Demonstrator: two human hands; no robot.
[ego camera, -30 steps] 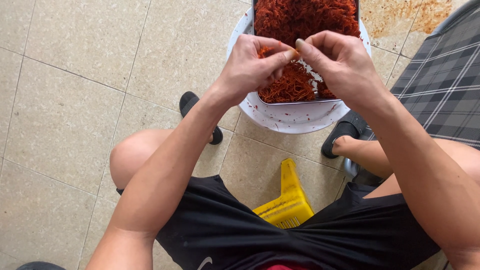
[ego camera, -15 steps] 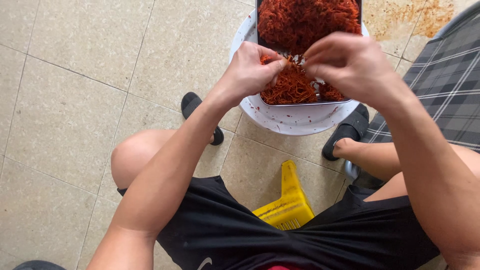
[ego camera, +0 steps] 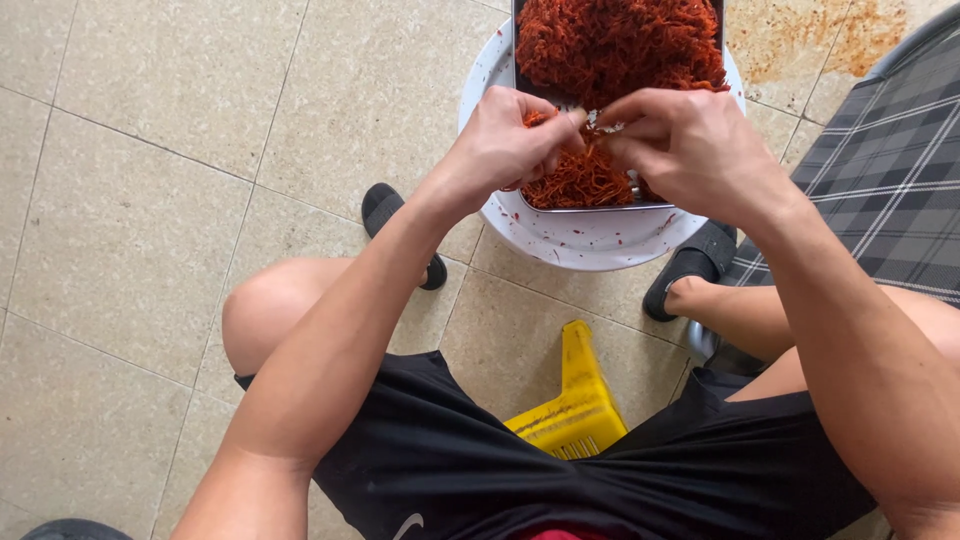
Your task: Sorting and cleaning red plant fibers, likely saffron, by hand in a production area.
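Head view: both hands pinching red shreds over tray

Left hand [ego camera: 505, 140] at 12 o'clock of frame, fingers [ego camera: 560, 125] pressed together, pinching a tuft of red-orange shredded strands [ego camera: 580, 175]. Right hand [ego camera: 690, 145] just beside at 1 o'clock, fingers [ego camera: 625, 130] curled and pinched on the same tuft plus a small pale bit, fingertips of both hands touching. Main heap of shreds piled in dark rectangular tray [ego camera: 600, 207], running from hands up to 12 o'clock edge. Tray sitting in white round basin [ego camera: 580, 245] on tiled floor [ego camera: 150, 200], red flecks on basin rim. Black slippers [ego camera: 385, 215] at 10 o'clock of knees and by 3 o'clock. Yellow plastic stool [ego camera: 575, 405] at 6 o'clock between thighs. Grey plaid fabric [ego camera: 880, 180] at 3 o'clock. Orange stain on floor at 1 o'clock corner.
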